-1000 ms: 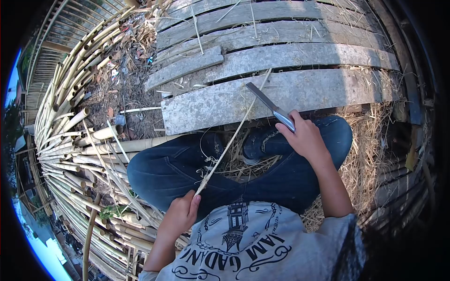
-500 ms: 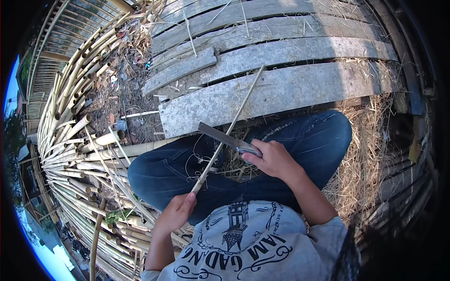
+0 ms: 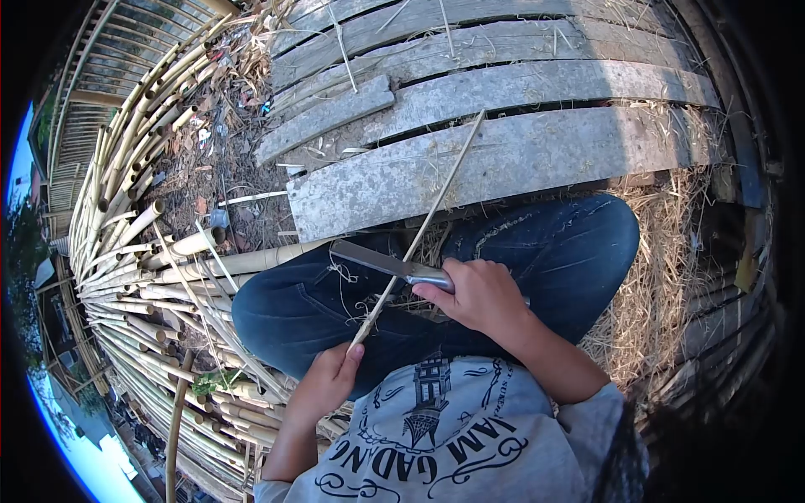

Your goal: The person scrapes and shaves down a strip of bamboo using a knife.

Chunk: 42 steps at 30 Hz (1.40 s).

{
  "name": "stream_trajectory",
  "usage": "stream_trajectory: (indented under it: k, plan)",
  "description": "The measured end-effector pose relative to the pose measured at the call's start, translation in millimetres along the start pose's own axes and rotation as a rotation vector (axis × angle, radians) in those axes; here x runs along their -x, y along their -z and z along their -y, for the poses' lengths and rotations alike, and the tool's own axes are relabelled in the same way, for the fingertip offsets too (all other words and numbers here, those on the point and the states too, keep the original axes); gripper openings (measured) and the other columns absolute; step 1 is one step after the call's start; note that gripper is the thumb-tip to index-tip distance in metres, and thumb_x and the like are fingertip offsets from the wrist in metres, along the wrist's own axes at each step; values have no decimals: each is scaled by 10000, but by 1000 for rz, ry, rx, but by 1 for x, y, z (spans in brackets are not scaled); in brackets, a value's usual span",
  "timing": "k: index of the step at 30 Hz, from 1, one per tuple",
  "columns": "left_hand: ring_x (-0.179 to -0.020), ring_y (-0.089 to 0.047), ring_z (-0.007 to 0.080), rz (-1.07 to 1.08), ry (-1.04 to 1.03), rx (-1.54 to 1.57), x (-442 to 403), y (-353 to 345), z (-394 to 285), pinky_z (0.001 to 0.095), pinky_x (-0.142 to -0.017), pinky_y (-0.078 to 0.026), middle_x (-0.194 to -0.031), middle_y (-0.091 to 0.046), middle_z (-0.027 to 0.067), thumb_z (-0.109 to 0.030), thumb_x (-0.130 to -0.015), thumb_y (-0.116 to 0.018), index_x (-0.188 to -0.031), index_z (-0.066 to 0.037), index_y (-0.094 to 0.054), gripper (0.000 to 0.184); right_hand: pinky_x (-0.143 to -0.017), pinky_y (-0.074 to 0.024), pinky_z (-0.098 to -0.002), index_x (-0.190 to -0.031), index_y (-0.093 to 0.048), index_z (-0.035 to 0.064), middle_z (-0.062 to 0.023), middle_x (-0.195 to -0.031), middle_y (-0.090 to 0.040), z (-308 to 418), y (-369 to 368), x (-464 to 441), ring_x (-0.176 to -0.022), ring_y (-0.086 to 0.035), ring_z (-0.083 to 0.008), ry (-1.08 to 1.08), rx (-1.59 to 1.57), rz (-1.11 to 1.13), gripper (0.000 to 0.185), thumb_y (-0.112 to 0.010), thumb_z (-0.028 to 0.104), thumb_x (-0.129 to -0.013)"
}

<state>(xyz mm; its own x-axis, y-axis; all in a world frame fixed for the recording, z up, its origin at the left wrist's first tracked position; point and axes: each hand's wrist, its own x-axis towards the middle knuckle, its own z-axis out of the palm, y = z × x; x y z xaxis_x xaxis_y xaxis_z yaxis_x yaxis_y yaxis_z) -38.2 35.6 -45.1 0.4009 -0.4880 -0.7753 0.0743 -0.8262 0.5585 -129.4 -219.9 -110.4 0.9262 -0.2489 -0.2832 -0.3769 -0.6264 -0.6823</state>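
My left hand [image 3: 334, 377] is closed around the near end of a thin bamboo strip [image 3: 444, 186]. The strip slants up and away, its far end lying over a grey plank [image 3: 537, 155]. In my right hand [image 3: 480, 295] is the handle of a knife with a broad, straight blade [image 3: 367, 256]. The blade crosses the strip above my lap and points left; whether its edge bites into the strip I cannot tell. Thin curled shavings [image 3: 367, 312] cling to the strip near my left hand.
Bent legs in blue jeans [image 3: 281, 314] lie under both hands. Many bamboo poles [image 3: 151, 293] are stacked at the left. A short loose board [image 3: 331, 120] rests on the planks ahead. Dry shavings [image 3: 650, 277] heap up at the right.
The knife has slid down along the strip towards my left hand, its blade now lower and further left. More curls show on the strip. My left hand keeps its hold.
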Motion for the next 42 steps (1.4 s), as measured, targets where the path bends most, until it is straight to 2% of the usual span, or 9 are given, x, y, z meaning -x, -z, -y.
stream_trajectory:
  k: [1,4,7,10,14,20,22,33,42]
  plan:
    - [-599,-585,405,-126,-70,-183,0,-6,-7,430,-557,-428,-626,-573,218,-294,-1045,-448,-790,11,-521,404,-488,-519,-457,-702,-641,24,-184,-555,-615,-1,1,0,-521,-646,-372,0,0,5,651,-547,638,-897]
    - [-754,-570,504,-169,0,-249,4,-14,-18,507,-611,-432,-720,-563,313,-241,-1025,-474,-847,33,-542,333,-512,-525,-449,-668,-609,36,-163,-561,-613,-10,8,-3,-536,-646,-358,-20,194,10,617,-612,622,-863]
    - [-546,-507,368,-216,-87,-367,4,-19,-6,442,-570,-416,-593,-485,196,-278,-1049,-423,-866,32,-530,375,-512,-527,-451,-687,-608,20,-190,-576,-617,-37,17,-15,-540,-647,-367,-68,230,-99,628,-604,623,-865]
    - [-713,-569,500,-152,-56,-189,3,-8,-12,518,-603,-424,-694,-567,282,-232,-1028,-472,-878,36,-551,317,-520,-525,-461,-698,-611,18,-197,-583,-620,-30,22,-18,-555,-651,-376,-63,253,-111,612,-593,601,-884]
    - [-709,-561,503,-107,-29,-176,3,-5,-14,512,-600,-423,-685,-557,281,-233,-1032,-464,-885,37,-555,321,-534,-528,-463,-704,-612,24,-189,-588,-625,-15,13,-1,-569,-657,-375,-22,216,37,578,-622,577,-873]
    - [-711,-557,506,-134,-30,-171,1,-5,-15,511,-598,-421,-675,-544,279,-244,-1036,-457,-872,38,-554,340,-482,-532,-431,-668,-617,46,-158,-550,-622,-44,19,-1,-509,-656,-338,-86,235,-165,609,-598,619,-874]
    - [-551,-481,387,-129,-28,-169,1,-6,-15,442,-574,-409,-603,-484,206,-287,-1048,-434,-848,32,-528,388,-467,-526,-425,-664,-611,51,-155,-542,-617,-26,12,10,-493,-650,-332,-20,274,-73,615,-582,625,-881]
    - [-607,-534,441,-181,-36,-193,3,-10,-13,457,-589,-425,-622,-512,221,-289,-1041,-448,-849,27,-537,381,-465,-518,-413,-682,-613,60,-147,-561,-627,-51,18,0,-512,-658,-313,-22,340,-188,651,-580,691,-837]
    - [-659,-549,467,-142,-2,-165,2,-10,-19,494,-601,-426,-649,-538,248,-269,-1035,-459,-856,31,-552,362,-495,-524,-437,-744,-611,53,-159,-575,-629,-9,13,8,-525,-656,-342,11,385,41,592,-602,634,-859]
